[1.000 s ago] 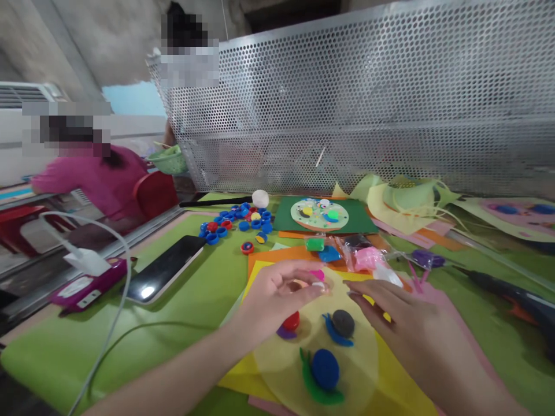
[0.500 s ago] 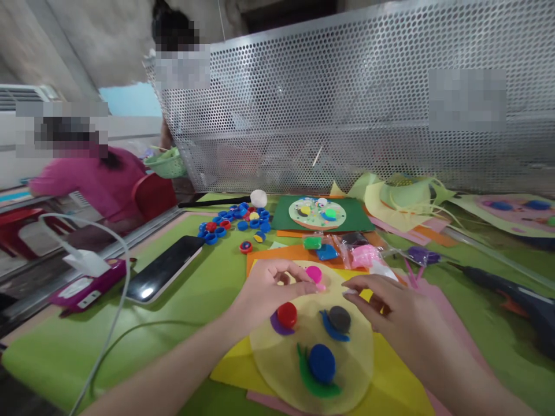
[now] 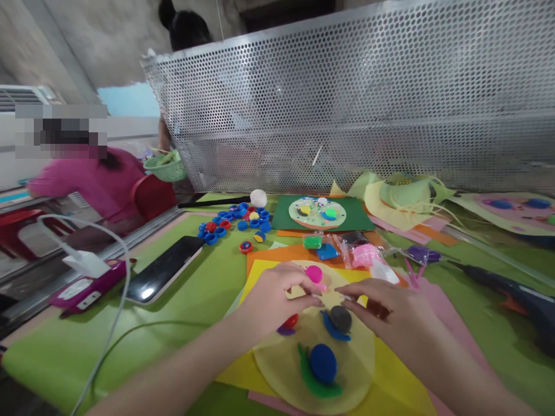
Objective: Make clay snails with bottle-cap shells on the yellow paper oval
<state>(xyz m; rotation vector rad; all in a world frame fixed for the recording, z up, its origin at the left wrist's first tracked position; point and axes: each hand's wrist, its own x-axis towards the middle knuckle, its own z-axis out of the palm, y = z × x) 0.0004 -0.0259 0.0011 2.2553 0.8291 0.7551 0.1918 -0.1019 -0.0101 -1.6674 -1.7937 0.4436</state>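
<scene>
A pale yellow paper oval [image 3: 295,370] lies before me, bearing clay snail shapes with round shells. The blue-shelled snail [image 3: 323,364] has a green body, and the grey-shelled snail [image 3: 340,319] a blue one. Toward the top sits a bright pink disc [image 3: 314,274] with a lighter pink strip. My left hand [image 3: 280,294] pinches thumb and forefinger together above the oval, partly covering the red-shelled snail [image 3: 291,321]. Opposite it, my right hand [image 3: 384,303] is closed in a pinch too, its fingertips close to the left ones. Whatever tiny thing either pinch holds is too small to name.
Bottle caps [image 3: 243,216] cluster behind a phone [image 3: 167,268] on the left. Clay packets [image 3: 364,254] lie beyond the oval, near a decorated green card [image 3: 281,214]. A glue gun [image 3: 507,289] rests at right. A perforated metal panel [image 3: 347,104] stands behind; a person in pink sits left.
My left hand has moved slightly right and down, now covering part of the red shell. The right fingertips have shifted a little left and down, so the two pinches are nearer each other.
</scene>
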